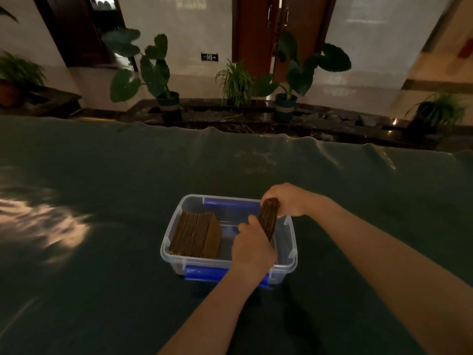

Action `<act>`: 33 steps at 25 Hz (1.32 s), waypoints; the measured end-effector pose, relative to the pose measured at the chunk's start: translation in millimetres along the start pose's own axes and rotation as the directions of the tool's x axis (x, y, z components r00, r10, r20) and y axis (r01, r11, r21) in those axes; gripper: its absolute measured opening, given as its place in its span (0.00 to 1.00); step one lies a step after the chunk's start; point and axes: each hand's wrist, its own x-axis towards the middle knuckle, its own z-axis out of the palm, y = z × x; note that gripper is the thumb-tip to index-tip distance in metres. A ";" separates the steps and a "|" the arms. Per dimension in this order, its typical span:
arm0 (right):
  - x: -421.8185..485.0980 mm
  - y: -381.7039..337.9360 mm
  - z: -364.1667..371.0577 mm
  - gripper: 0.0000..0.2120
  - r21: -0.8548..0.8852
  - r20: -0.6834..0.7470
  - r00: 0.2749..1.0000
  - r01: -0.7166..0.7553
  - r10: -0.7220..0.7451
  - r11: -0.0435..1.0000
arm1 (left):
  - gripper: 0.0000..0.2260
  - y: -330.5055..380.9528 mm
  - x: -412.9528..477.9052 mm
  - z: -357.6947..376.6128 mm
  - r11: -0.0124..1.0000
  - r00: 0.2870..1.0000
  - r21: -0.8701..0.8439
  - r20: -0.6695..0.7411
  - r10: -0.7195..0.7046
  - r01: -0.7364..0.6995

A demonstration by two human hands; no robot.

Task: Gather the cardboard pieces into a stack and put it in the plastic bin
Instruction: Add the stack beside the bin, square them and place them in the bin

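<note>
A clear plastic bin [167,245] with blue latches sits on the dark green table cover. Inside its left half a thick stack of brown cardboard pieces [195,234] leans on edge. Over the bin's right half a second, thinner cardboard stack [268,218] is held upright and tilted between both hands. My right hand [285,199] grips its top far end above the bin's rim. My left hand [252,245] holds its near lower end inside the bin.
The dark green cover [102,252] spreads over the table all around the bin, with a bright light patch [38,221] at the left. Beyond the far edge stand several potted plants [153,73] on a dark ledge.
</note>
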 end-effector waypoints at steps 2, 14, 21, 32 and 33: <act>2.3 -8.2 3.9 0.08 -0.049 0.013 0.999 -0.035 0.035 0.998 | 0.23 -4.6 5.5 4.7 0.999 0.999 0.042 0.034 -0.012 0.011; 12.5 -35.4 23.2 0.16 -0.316 0.262 0.911 -0.233 0.320 0.920 | 0.17 6.0 22.6 16.5 0.933 0.948 0.357 0.309 -0.076 -0.042; -20.5 -19.8 11.5 0.13 0.048 -0.081 0.961 -0.260 0.263 0.964 | 0.21 3.1 22.1 9.1 0.973 0.885 0.220 0.465 -0.037 -0.075; -45.3 15.5 56.3 0.17 0.613 -0.170 0.888 -0.244 0.427 0.751 | 0.17 -4.7 18.4 19.0 0.995 0.909 0.085 0.417 0.019 -0.060; -44.8 15.1 58.2 0.18 0.633 -0.172 0.885 -0.238 0.433 0.737 | 0.17 -6.5 18.2 19.5 0.994 0.909 0.085 0.416 0.026 -0.068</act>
